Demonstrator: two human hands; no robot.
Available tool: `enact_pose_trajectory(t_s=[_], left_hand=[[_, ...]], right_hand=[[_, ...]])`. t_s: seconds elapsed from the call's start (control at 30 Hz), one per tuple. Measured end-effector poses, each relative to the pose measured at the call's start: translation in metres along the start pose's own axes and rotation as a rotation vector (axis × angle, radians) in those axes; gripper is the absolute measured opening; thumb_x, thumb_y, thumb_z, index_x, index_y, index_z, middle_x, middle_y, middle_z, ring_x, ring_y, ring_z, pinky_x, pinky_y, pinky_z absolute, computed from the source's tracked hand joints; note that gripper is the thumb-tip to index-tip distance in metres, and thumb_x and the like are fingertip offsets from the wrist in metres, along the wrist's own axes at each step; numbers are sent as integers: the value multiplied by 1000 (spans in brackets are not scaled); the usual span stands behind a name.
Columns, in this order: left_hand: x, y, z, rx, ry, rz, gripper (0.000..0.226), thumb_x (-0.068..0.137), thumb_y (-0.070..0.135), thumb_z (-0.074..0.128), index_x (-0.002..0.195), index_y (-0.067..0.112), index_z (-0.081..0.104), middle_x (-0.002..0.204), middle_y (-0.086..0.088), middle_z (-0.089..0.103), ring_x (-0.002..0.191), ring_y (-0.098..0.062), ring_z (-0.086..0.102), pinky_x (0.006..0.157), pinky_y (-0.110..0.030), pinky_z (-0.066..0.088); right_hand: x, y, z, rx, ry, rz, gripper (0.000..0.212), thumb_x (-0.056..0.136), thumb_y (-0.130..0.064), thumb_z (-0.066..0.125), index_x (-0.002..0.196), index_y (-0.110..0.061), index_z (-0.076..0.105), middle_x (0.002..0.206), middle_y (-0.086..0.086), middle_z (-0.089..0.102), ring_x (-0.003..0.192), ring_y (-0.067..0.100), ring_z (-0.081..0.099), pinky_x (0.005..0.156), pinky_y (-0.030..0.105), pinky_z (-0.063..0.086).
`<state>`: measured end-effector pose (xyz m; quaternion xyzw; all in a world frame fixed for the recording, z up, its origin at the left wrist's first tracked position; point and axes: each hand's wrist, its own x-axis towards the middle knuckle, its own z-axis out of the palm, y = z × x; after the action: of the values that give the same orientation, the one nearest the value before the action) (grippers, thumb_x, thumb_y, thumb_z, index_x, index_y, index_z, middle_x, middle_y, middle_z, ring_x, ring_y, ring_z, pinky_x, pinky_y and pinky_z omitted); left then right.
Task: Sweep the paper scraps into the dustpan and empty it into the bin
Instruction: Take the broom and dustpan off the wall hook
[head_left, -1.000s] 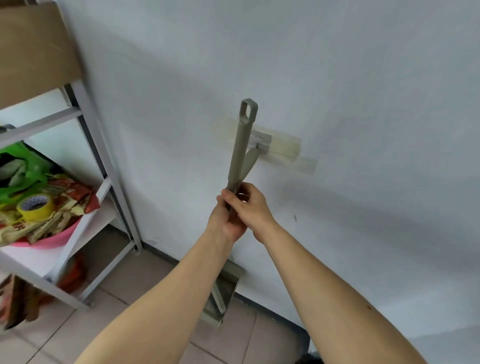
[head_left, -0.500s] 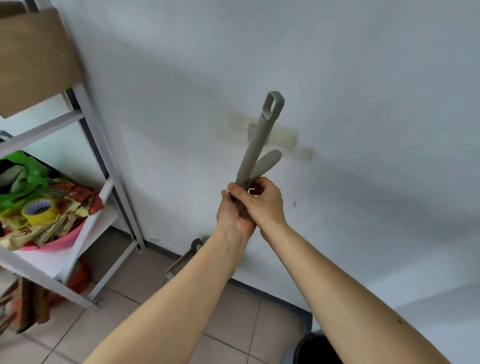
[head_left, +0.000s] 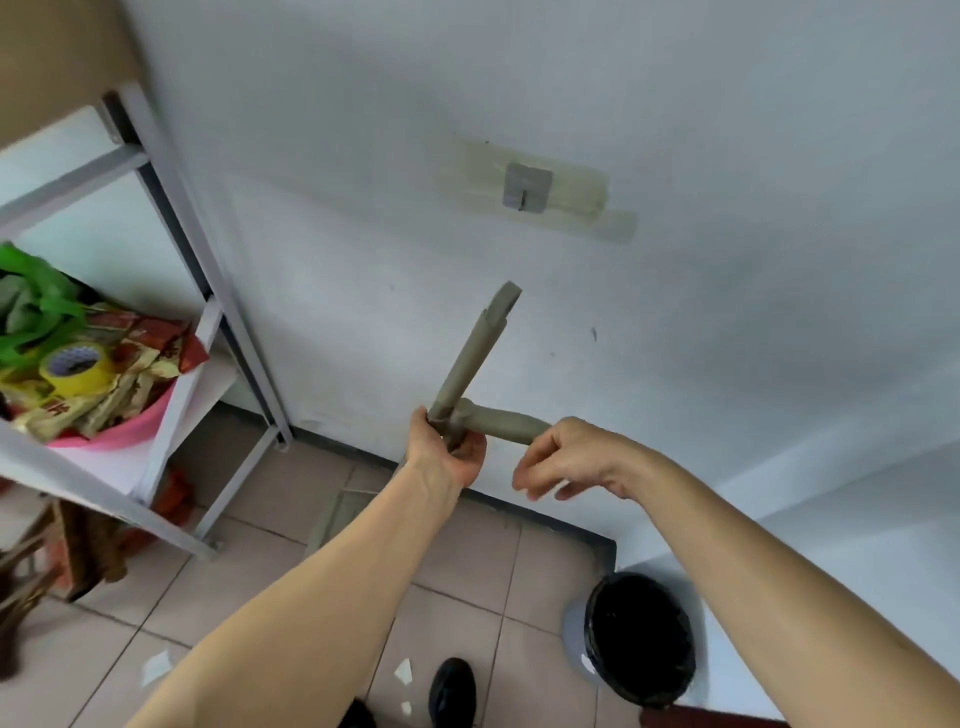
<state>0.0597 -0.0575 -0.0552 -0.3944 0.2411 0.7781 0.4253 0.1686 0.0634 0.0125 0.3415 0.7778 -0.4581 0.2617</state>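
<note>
Scraps lie on the floor's near edge; our left hand clamps both handles, the right hand loose, seemingly empty; bin right. We should split the handles gently.

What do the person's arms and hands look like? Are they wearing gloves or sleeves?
No gloves and no sleeves show. Both forearms are bare right down to the bottom edge of the picture. The left hand and the right hand are bare too, with no rings, watch or bracelet to be seen. The arms are long and slim.
</note>
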Motion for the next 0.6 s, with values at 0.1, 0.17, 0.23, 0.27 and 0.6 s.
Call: enact_pose_trajectory(t_s=[0.1,0.17,0.23,0.27,0.6], left_hand=[[10,13,-33,116,69,-8,35,99,40,53,84,10,62,69,-9,68,68,-23,65,66,-36,57],[16,19,-54,214,120,-32,37,100,42,52,81,10,62,55,-9,67,64,-21,63,61,-36,54],[18,21,-71,302,161,-69,40,98,44,54,79,10,61,53,-9,64,60,-22,60,61,-36,53],[19,21,-79,343,179,-82,42,98,46,55,77,10,59,57,-8,61,60,-21,58,61,-35,51],[23,27,-132,841,320,0,40,100,40,51,74,10,56,48,-6,56,41,-19,52,38,-20,43]], right_hand=[[-1,4,5,10,-150,132,11,92,-14,64,100,-8,69,87,6,78,73,15,74,58,21,53],[7,3,8,195,-59,186,20,100,-20,52,111,-5,62,80,10,76,63,17,71,48,21,49],[17,-2,13,465,-65,247,40,102,-38,44,117,-3,56,81,16,75,61,22,72,44,22,51],[23,-7,19,555,-132,284,53,100,-49,44,120,-1,53,85,20,75,64,25,73,43,23,53],[70,-63,103,360,-603,417,12,97,-11,58,92,0,58,60,9,64,45,11,67,41,19,55]])
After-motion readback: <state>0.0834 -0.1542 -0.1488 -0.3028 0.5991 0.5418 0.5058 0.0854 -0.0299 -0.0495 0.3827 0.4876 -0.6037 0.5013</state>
